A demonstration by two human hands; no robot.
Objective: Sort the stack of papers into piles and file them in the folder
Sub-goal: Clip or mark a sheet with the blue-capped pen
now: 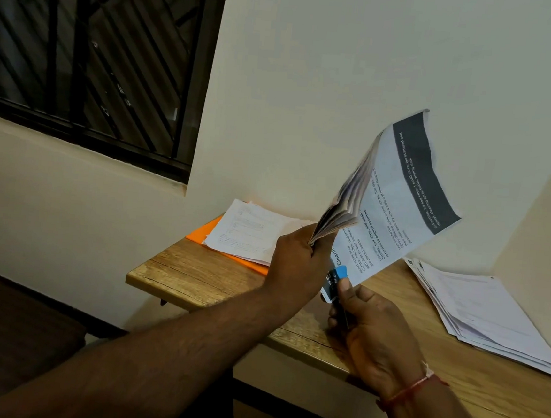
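My left hand grips a thick stack of papers by its lower edge and holds it upright above the wooden table. One printed sheet with a dark band across its top fans out to the right of the stack. My right hand pinches that sheet's lower corner, near a blue mark. An orange folder lies at the table's far left corner, with a small pile of white sheets on top. A larger spread pile of papers lies on the table at the right.
The table stands in a corner between two cream walls. A dark barred window fills the upper left. A dark seat sits low at the left, below the table's edge.
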